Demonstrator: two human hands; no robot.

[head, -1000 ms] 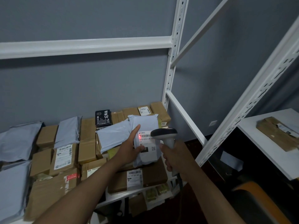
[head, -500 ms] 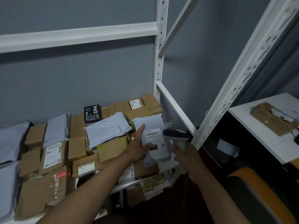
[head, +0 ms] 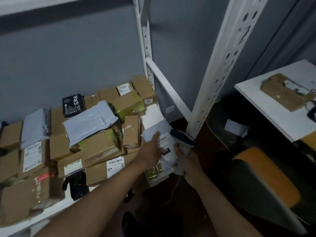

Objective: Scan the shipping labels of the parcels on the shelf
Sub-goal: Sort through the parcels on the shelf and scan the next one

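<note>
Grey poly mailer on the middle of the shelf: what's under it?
The grey poly mailer lies across brown cardboard boxes; one with yellow-green tape shows below its front edge, and a black box sits behind. Whatever is directly beneath its middle is covered.

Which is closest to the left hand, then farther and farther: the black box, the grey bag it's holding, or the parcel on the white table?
1. Grey bag, in the left hand.
2. Black box, back left on the shelf.
3. Parcel, far right on the white table.

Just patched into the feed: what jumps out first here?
Front and centre, the left hand grips a grey mailer bag at the shelf's right end, label up, while the right hand holds the barcode scanner beside it. Left of them, cardboard parcels crowd the white shelf.
</note>
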